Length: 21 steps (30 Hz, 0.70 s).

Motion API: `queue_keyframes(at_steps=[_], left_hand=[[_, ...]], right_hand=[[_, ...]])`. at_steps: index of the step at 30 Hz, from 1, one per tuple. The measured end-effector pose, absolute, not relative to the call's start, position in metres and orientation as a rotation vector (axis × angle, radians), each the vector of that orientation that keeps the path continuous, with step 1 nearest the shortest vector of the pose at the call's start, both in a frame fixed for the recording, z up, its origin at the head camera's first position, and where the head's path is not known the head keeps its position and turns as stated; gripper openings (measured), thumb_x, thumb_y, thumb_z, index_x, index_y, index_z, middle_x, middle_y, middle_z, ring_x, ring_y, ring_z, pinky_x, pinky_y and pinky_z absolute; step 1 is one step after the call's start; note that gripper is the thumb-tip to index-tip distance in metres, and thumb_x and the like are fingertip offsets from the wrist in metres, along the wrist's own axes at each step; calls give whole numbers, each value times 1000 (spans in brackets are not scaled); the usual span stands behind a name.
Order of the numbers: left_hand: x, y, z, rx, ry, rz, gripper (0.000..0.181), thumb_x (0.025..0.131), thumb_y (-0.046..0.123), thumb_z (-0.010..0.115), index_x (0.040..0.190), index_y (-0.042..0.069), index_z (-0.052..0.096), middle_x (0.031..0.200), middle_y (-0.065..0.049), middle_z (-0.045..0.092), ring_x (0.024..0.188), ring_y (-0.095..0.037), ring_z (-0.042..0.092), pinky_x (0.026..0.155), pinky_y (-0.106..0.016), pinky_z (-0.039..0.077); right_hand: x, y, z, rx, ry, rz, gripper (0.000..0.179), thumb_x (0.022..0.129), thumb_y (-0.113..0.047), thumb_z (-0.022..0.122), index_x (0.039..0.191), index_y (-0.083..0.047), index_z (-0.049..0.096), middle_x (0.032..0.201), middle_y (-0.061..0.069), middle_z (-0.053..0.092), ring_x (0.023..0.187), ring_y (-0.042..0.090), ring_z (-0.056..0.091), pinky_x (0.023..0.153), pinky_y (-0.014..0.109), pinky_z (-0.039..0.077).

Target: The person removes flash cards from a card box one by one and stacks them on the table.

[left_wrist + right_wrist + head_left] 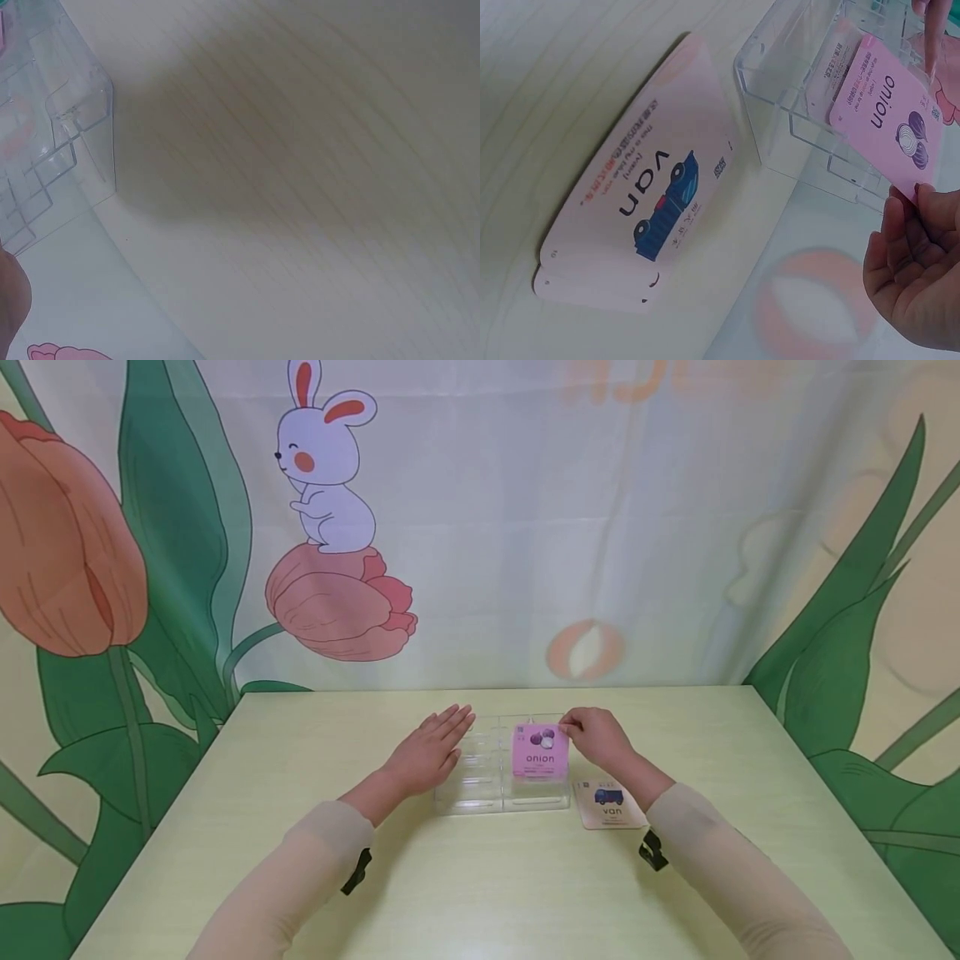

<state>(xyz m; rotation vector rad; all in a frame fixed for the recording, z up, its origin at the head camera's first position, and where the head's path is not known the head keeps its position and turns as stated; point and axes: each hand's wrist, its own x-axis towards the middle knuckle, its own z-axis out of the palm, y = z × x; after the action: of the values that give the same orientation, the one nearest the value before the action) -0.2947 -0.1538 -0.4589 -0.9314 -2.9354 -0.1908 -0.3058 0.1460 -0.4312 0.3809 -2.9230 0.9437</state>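
Onion card (540,752), pink and nearly square from head height, stands tilted above the right column of a clear plastic rack (468,793) on the desk (465,893). The person's right hand (597,737) is the nearer one: its grip pinches the card's upper right corner between thumb and fingers, so the card extends leftward and down from the grip. Its word faces the person, and its lower edge runs roughly parallel to the rack's crosswise slots. I'd judge the next move turns on that alignment; I can't tell whether the edge sits in a slot. Beside its lower part, a paler card (829,71) shows in the rack. The left hand (427,756), fingers straight and grasping nothing, is at the rack's left side; contact is unclear. A van card (611,817) lies flat, face up, just right of the rack's near corner.
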Motion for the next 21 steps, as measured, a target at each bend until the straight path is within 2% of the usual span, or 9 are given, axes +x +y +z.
queue_keyframes(at_steps=[15, 21], left_hand=[[-295, -154, -460, -924, -2947, -182, 60, 108, 20, 43, 162, 2, 25, 171, -15, 24, 160, -34, 22, 132, -51, 21], [-297, -157, -465, -963, -2894, -302, 60, 106, 17, 45, 161, 1, 27, 171, -16, 26, 160, -36, 22, 131, -54, 21]], right_hand=[[-308, 146, -424, 353, -2893, 937, 20, 102, -12, 61, 107, 2, 74, 97, 17, 76, 72, 18, 53, 63, 24, 40], [-308, 146, -422, 327, -2892, 954, 21, 101, -14, 63, 109, 1, 76, 102, 17, 77, 80, 21, 58, 70, 30, 48]])
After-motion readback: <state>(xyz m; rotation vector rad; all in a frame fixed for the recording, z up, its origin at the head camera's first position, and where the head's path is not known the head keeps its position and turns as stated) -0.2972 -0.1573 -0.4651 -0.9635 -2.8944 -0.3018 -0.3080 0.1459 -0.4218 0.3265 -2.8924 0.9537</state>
